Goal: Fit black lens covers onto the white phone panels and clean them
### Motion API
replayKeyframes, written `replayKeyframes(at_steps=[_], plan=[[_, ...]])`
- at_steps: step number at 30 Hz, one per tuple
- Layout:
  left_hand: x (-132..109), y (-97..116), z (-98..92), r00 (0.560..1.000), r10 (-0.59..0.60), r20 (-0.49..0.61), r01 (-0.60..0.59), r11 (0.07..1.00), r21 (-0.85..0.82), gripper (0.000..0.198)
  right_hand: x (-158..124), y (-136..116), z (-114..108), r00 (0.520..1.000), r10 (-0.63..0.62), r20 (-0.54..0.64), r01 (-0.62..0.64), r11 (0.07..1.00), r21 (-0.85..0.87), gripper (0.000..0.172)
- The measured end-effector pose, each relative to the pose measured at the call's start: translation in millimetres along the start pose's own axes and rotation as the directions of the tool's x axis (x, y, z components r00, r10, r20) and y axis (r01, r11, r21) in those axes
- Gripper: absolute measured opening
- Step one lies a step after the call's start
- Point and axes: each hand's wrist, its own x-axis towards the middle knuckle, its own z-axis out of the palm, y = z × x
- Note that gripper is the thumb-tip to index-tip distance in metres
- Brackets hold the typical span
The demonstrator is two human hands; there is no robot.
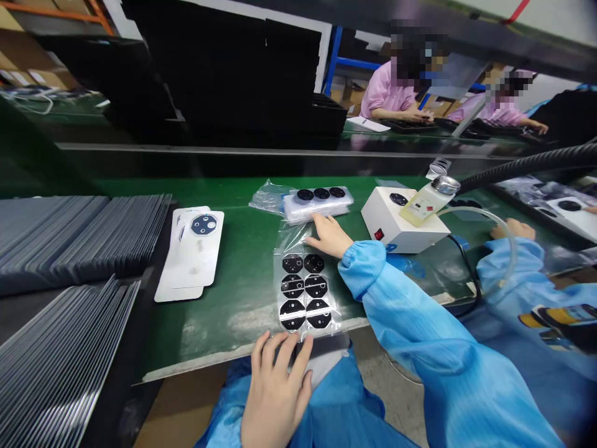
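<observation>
The left hand (pixel 275 398) lies open near the bench edge, its fingers (pixel 291 351) spread across the near end of a clear plastic bag (pixel 291 239) without any clear grip. Six black octagonal pieces (pixel 304 291) sit in two columns inside the bag, on a green bench mat (pixel 242 311). The right hand (pixel 331 236), also open and flat, rests on the bag's far end, just below a clear-wrapped stack (pixel 317 205) showing three black discs. Its cuffed blue sleeve (pixel 401 292) crosses the mat. To the left lie white cards (pixel 193 249) with a navy round-lensed label, then long rows of grey-blue sheets (pixel 69 236). Ahead stands a white box unit (pixel 401 218) with a red switch, a metal-capped bottle (pixel 429 202) and a ribbed black hose (pixel 527 158). A co-worker's hand (pixel 513 229) rests at right; two people in pink (pixel 387 93) work beyond
</observation>
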Motion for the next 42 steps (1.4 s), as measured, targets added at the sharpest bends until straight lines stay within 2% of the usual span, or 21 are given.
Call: replayKeyframes(at_steps=[6,11,16,19,23,25,27,29,31,34,38,40,42], plan=[[-2.1,0.1,0.9,1.000,-0.005,-0.008,0.005,1.000,0.017,0.032,-6.3,4.9,6.5,0.991,-0.127,-0.037,0.117,0.970,-0.214,0.049],[-1.9,1.0,0.1,1.000,0.002,-0.008,-0.002,0.999,0.037,0.033,-1.5,7.1,6.7,0.984,-0.169,-0.059,0.143,0.939,-0.312,0.043],[-2.4,2.0,-1.8,1.000,0.017,0.009,-0.018,0.997,0.069,0.036,4.3,0.4,-1.6,0.988,-0.141,-0.060,0.112,0.932,-0.344,0.038],[-6.9,0.8,-6.3,0.999,0.050,0.021,-0.051,0.996,0.079,0.039,-2.0,-6.5,-9.3,0.992,-0.100,-0.076,0.069,0.937,-0.342,0.036],[-2.5,-18.4,-17.7,0.996,0.084,-0.007,-0.083,0.990,0.116,0.039,-19.8,-10.1,-6.0,0.991,-0.133,-0.022,0.121,0.951,-0.285,0.034],[13.2,-41.3,-24.5,0.999,0.012,-0.047,-0.003,0.983,0.185,0.038,-26.7,-6.8,1.6,0.984,-0.179,0.026,0.180,0.955,-0.235,0.034],[36.7,-72.3,-30.2,0.985,-0.137,-0.108,0.162,0.947,0.276,0.035,-29.3,-1.4,9.4,0.980,-0.194,0.042,0.199,0.961,-0.190,0.034],[61.2,-106.3,-33.3,0.933,-0.308,-0.184,0.356,0.863,0.358,0.036,-28.6,3.6,14.5,0.981,-0.189,0.037,0.192,0.970,-0.152,0.033],[79.6,-136.5,-33.2,0.861,-0.452,-0.234,0.509,0.759,0.406,0.039,-27.3,7.0,15.1,0.983,-0.181,0.028,0.184,0.977,-0.112,0.032],[90.4,-164.5,-29.8,0.785,-0.576,-0.229,0.613,0.668,0.422,0.037,-29.8,10.1,8.6,0.986,-0.168,0.020,0.168,0.985,-0.041,0.031],[89.3,-172.5,-34.1,0.752,-0.616,-0.235,0.654,0.649,0.390,0.037,-41.9,10.2,-6.5,0.988,-0.152,-0.005,0.152,0.984,0.088,0.028],[90.0,-165.4,-41.4,0.757,-0.596,-0.269,0.653,0.669,0.356,0.039,-49.6,4.9,-15.1,0.987,-0.158,-0.039,0.163,0.971,0.178,0.027],[91.6,-147.7,-47.2,0.776,-0.546,-0.316,0.628,0.714,0.309,0.044,-57.3,-5.8,-23.6,0.981,-0.175,-0.087,0.193,0.939,0.286,0.025]])
